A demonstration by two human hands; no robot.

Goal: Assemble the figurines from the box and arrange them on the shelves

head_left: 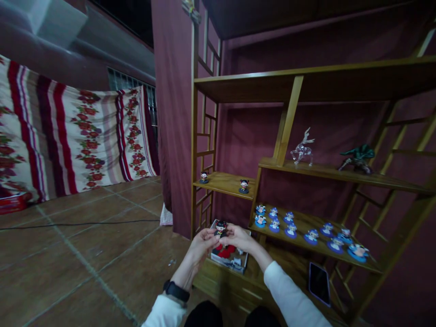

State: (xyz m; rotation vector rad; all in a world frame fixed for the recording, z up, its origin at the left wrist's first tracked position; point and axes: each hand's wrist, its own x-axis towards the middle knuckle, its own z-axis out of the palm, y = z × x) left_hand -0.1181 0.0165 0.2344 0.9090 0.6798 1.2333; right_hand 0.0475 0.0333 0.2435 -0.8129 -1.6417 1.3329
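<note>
Between the fingertips of my left hand [202, 245] and my right hand [238, 237] is a small figurine [221, 228] with black hair buns and a dark base. Both hands are closed on it, one from each side. Just below and behind them sits an open white box [239, 265] with red items [225, 250] inside, partly hidden by my hands. Two similar figurines stand on the small wooden shelf [225, 182] above: one figurine [204, 177] at its left end, another figurine [244, 185] near its right end.
Several blue-and-white figurines [290, 230] stand on the lower right shelf [308, 220]. Above them are a clear deer ornament [302, 149] and a dark green figure [358, 159]. A phone [319, 283] lies at the lower right. A cable [85, 224] crosses the tiled floor.
</note>
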